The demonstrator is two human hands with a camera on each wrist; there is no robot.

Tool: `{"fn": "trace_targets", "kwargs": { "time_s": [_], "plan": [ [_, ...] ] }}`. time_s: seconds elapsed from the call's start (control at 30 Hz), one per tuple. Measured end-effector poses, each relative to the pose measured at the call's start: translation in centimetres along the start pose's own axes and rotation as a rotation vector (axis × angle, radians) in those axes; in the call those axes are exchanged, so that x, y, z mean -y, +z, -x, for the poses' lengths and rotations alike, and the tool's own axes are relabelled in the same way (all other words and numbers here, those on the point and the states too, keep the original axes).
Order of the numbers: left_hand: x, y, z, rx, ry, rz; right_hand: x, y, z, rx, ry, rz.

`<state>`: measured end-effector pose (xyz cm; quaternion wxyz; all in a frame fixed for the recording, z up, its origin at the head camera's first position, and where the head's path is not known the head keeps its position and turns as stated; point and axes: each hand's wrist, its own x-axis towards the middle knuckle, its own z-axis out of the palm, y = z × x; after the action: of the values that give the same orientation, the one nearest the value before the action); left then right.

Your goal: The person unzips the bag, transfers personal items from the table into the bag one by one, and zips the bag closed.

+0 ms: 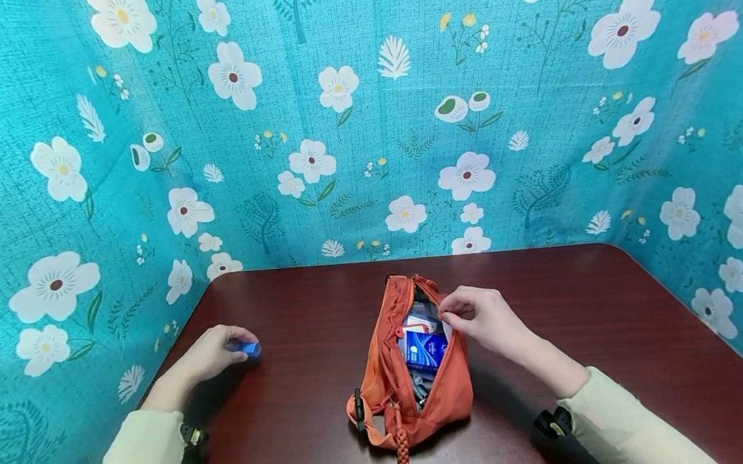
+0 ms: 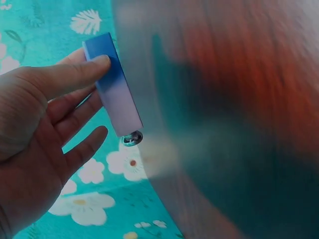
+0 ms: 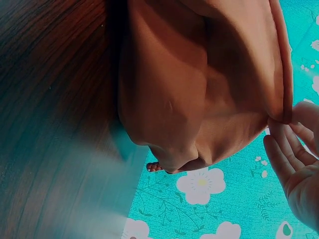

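Observation:
My left hand (image 1: pixel 219 352) pinches a small slim block (image 2: pixel 113 84) between thumb and fingers, over the table's left side. The block fades from blue to lilac and has a metal loop at its lower end; its exact kind is unclear. An orange zippered bag (image 1: pixel 450 392) lies mid-table with its long opening facing up. Inside show a blue box (image 1: pixel 425 349), a red-handled item (image 1: pixel 415 327) and some metallic pieces partly hidden by the fabric. With thumb and fingertips, my right hand (image 1: pixel 481 314) pinches the right edge of the opening and holds it outward.
A buckled strap (image 1: pixel 359 410) and a braided cord pull (image 1: pixel 402 438) lie at the bag's near end. The dark wooden table (image 1: pixel 305 395) has rounded far corners. Teal floral cloth (image 1: pixel 365 146) stands behind it and along both sides.

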<state>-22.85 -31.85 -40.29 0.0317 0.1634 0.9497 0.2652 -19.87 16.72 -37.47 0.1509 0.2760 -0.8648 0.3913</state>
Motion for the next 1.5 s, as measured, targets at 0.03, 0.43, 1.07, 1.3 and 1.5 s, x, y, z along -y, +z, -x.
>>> {"fn": "trace_targets", "kwargs": {
  "time_s": [0.03,0.43,1.07,1.3,1.5],
  "plan": [
    [-0.3,0.0,-0.1,0.001,0.012,0.008,0.0,0.0,0.0,-0.001,0.0,0.0],
    [-5.0,0.3,-2.2,0.033,0.184,0.068,-0.1,0.0,0.0,-0.007,-0.027,-0.002],
    [-14.5,1.7,-6.3,0.007,0.403,0.197,-0.3,0.1,0.2,0.0,-0.013,-0.014],
    [-17.2,3.1,-7.4,0.016,0.486,0.278,-0.1,0.0,0.2,-0.002,-0.023,-0.022],
    [-18.9,4.7,-8.2,0.026,0.534,0.369,-0.1,-0.1,0.2,-0.001,-0.022,-0.019]
  ]
}}
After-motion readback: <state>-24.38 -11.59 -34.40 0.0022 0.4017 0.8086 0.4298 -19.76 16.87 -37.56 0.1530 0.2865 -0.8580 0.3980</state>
